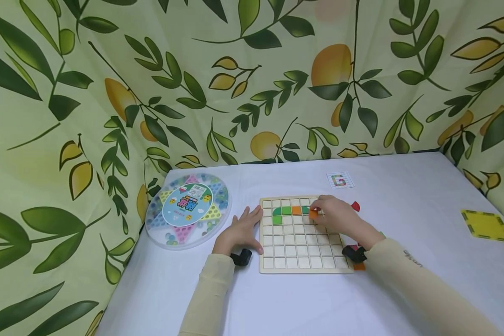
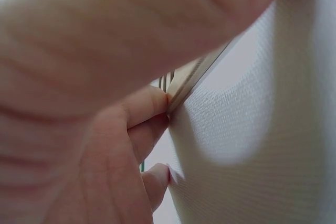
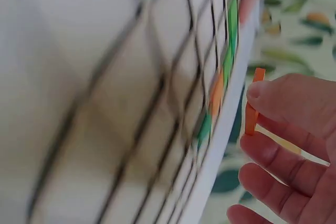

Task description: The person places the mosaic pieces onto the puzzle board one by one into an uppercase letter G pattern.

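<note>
My right hand (image 1: 336, 215) pinches a small orange tile (image 3: 251, 121) between thumb and index finger, over the upper right part of a wooden grid board (image 1: 290, 263). Along the board's upper rows lie a rounded green piece (image 1: 276, 212), a green square (image 1: 287, 210), an orange square (image 1: 296, 210) and another green piece (image 1: 305, 210). One more green square (image 1: 277, 219) sits below the leftmost piece. At the board's left edge rests my left hand (image 1: 240, 232), fingers spread; its fingertips touch the board's side in the left wrist view.
A round, clear-lidded game box (image 1: 222, 212) stands left of the board. Behind it lies a card with a coloured G pattern (image 1: 340, 180). A red piece (image 1: 355, 206) and an orange piece (image 1: 360, 266) lie by the right arm. Far right is a yellow rectangle (image 1: 486, 225).
</note>
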Demonstrator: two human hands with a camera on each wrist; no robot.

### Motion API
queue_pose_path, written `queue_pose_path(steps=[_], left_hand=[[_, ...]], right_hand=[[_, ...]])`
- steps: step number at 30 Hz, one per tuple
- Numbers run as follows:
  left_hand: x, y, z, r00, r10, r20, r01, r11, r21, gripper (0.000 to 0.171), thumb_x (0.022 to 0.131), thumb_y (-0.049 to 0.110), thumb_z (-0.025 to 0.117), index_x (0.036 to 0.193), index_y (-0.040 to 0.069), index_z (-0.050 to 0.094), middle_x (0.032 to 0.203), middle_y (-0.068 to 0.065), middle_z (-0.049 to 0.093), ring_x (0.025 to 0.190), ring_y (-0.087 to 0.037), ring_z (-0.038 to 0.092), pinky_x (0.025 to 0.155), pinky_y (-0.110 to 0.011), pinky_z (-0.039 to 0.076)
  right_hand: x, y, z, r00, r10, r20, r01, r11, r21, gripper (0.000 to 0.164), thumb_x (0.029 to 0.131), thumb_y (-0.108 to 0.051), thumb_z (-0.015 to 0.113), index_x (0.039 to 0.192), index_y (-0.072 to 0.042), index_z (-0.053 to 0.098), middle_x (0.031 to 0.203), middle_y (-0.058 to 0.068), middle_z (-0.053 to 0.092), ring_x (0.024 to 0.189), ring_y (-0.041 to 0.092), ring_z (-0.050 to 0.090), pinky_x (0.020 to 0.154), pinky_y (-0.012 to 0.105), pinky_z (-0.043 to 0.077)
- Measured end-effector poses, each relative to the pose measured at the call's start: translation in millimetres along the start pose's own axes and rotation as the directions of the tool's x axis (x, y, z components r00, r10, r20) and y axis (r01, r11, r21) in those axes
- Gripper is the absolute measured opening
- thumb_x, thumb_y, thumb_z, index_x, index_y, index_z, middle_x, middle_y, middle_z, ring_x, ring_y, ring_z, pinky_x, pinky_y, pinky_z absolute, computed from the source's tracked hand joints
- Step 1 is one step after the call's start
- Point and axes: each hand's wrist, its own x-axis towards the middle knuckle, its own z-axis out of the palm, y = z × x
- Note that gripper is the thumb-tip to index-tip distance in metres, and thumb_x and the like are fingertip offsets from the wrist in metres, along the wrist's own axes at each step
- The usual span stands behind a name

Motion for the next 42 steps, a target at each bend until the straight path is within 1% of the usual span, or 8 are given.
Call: queue_pose_path(steps=[4, 10, 20, 26, 30, 33, 38, 42], left_hand=[[0.5, -0.6, 0.4, 1.0, -0.007, 0.001, 0.007, 1.0, -0.002, 0.125, 0.049, 0.038, 0.088, 0.149, 0.019, 0.015, 0.155, 0.008, 0.004, 0.141, -0.023, -0.005, 0.108, -0.057, -0.001], [1.1, -0.6, -0.2, 1.0, -0.005, 0.004, 0.005, 1.0, 0.0, 0.123, 0.051, 0.038, 0.088, 0.149, 0.02, 0.016, 0.155, 0.008, 0.004, 0.141, -0.023, -0.006, 0.108, -0.057, 0.0], [3.6, -0.5, -1.1, 1.0, 0.002, 0.009, -0.002, 1.0, 0.018, 0.125, 0.05, 0.039, 0.088, 0.149, 0.02, 0.015, 0.155, 0.008, 0.004, 0.141, -0.023, -0.006, 0.108, -0.058, 0.001], [2.4, -3.0, -0.8, 1.0, 0.012, 0.009, -0.013, 1.0, 0.022, 0.125, 0.049, 0.04, 0.087, 0.149, 0.018, 0.015, 0.155, 0.006, 0.005, 0.141, -0.024, -0.005, 0.108, -0.059, 0.001], [0.8, -3.3, 0.0, 1.0, 0.003, 0.008, -0.003, 1.0, 0.013, 0.124, 0.05, 0.039, 0.088, 0.149, 0.019, 0.015, 0.155, 0.006, 0.004, 0.141, -0.024, -0.006, 0.108, -0.058, 0.0], [-0.2, -2.2, 0.3, 1.0, -0.005, 0.006, 0.005, 1.0, -0.008, 0.124, 0.05, 0.036, 0.088, 0.149, 0.02, 0.015, 0.155, 0.008, 0.004, 0.141, -0.022, -0.007, 0.108, -0.057, -0.002], [-0.4, -0.8, 0.1, 1.0, -0.003, 0.002, 0.003, 1.0, -0.018, 0.124, 0.049, 0.035, 0.089, 0.149, 0.02, 0.016, 0.155, 0.007, 0.005, 0.141, -0.022, -0.007, 0.109, -0.056, -0.002], [0.2, -0.7, -0.6, 1.0, -0.006, 0.007, 0.006, 1.0, -0.015, 0.125, 0.049, 0.035, 0.089, 0.149, 0.02, 0.015, 0.155, 0.008, 0.004, 0.141, -0.022, -0.007, 0.109, -0.056, -0.002]], right_hand=[[13.3, -29.7, 17.6, 0.994, -0.108, 0.005, 0.108, 0.994, -0.018, 0.022, 0.076, -0.019, 0.075, 0.096, -0.01, 0.071, 0.086, -0.003, 0.059, 0.077, 0.013, 0.052, 0.067, 0.028, 0.049], [27.2, -58.4, 34.1, 0.981, -0.195, 0.02, 0.196, 0.98, -0.048, 0.017, 0.078, -0.021, 0.073, 0.093, -0.014, 0.072, 0.085, -0.005, 0.061, 0.076, 0.01, 0.05, 0.065, 0.025, 0.047], [33.9, -65.6, 47.6, 0.974, -0.227, 0.029, 0.228, 0.97, -0.088, 0.013, 0.075, -0.021, 0.076, 0.084, -0.014, 0.069, 0.08, -0.006, 0.058, 0.069, 0.01, 0.047, 0.058, 0.025, 0.044], [34.1, -68.1, 49.5, 0.971, -0.237, 0.026, 0.239, 0.966, -0.099, 0.016, 0.074, -0.022, 0.077, 0.087, -0.014, 0.071, 0.084, -0.005, 0.06, 0.072, 0.01, 0.051, 0.063, 0.025, 0.047], [29.8, -67.6, 40.8, 0.976, -0.212, 0.042, 0.214, 0.976, -0.03, 0.019, 0.076, -0.019, 0.075, 0.094, -0.013, 0.071, 0.091, -0.002, 0.062, 0.08, 0.013, 0.054, 0.068, 0.028, 0.05], [25.0, -60.6, 26.8, 0.99, -0.141, 0.03, 0.14, 0.99, 0.027, 0.023, 0.077, -0.018, 0.074, 0.099, -0.011, 0.071, 0.096, 0.001, 0.062, 0.087, 0.017, 0.057, 0.073, 0.033, 0.051], [12.1, -34.4, 5.3, 1.0, 0.022, -0.005, -0.021, 0.998, 0.052, 0.03, 0.078, -0.021, 0.074, 0.106, -0.011, 0.069, 0.104, 0.005, 0.062, 0.097, 0.023, 0.057, 0.082, 0.042, 0.05], [-3.1, -11.0, -4.1, 0.997, 0.072, -0.008, -0.071, 0.996, 0.057, 0.031, 0.079, -0.02, 0.073, 0.107, -0.008, 0.068, 0.104, 0.007, 0.062, 0.098, 0.026, 0.057, 0.081, 0.043, 0.049]])
